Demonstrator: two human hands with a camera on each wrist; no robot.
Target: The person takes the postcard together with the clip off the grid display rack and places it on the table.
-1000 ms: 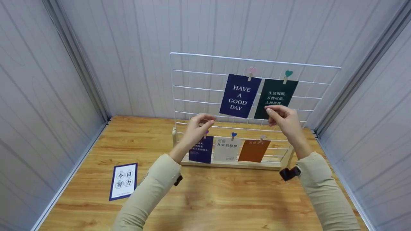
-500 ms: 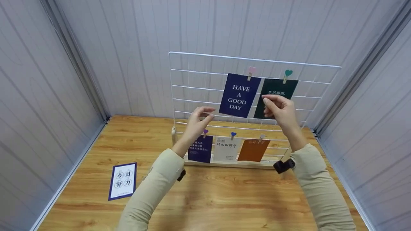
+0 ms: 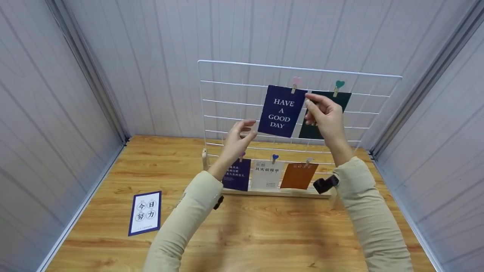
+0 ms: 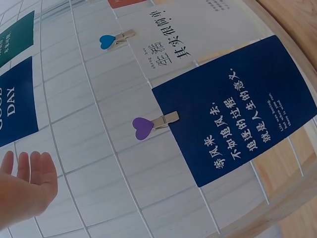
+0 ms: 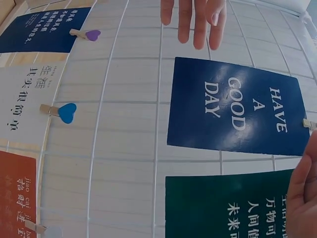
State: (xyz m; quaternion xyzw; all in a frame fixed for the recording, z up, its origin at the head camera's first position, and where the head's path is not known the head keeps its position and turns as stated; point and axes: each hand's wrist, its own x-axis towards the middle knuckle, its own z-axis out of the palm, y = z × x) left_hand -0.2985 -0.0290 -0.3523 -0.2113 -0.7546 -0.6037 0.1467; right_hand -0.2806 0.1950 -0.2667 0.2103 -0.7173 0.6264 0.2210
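Wore long beige sleeves (image 3: 181, 223) down to both wrists, soft and loosely creased. Carried a small black camera unit (image 3: 324, 184) strapped under the right wrist, another black piece (image 3: 218, 202) under the left. Bare-handed, ringless.

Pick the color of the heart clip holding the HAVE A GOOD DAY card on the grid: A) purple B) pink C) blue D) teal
B: the HAVE A GOOD DAY card hangs from a pink heart clip on the wire grid; the teal heart clip holds the dark green card beside it, and the purple heart clip and blue heart clip are on the lower row.
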